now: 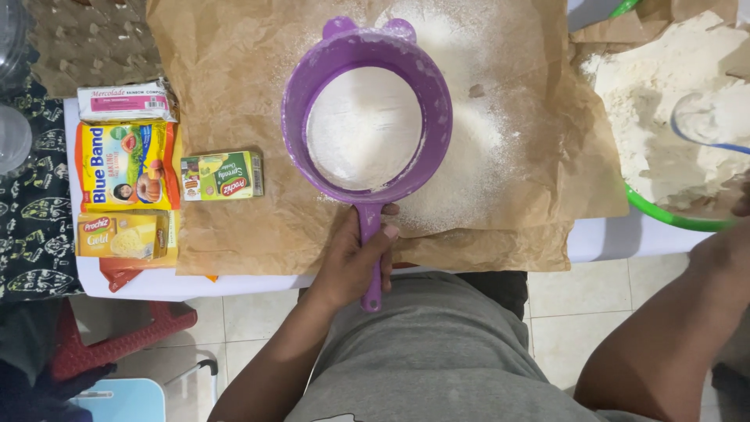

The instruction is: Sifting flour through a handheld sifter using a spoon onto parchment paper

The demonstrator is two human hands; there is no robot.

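The left hand grasps the handle of the purple sieve, fingers wrapped around it. The sieve holds white flour and sits over brown paper dusted with sifted flour, at table centre. The right hand is at the right edge, by the green-rimmed bowl of flour; its grip cannot be determined. Left of the paper lie a small green box and yellow packets.

White table, brown paper, stacked packets, green-rimmed bowl
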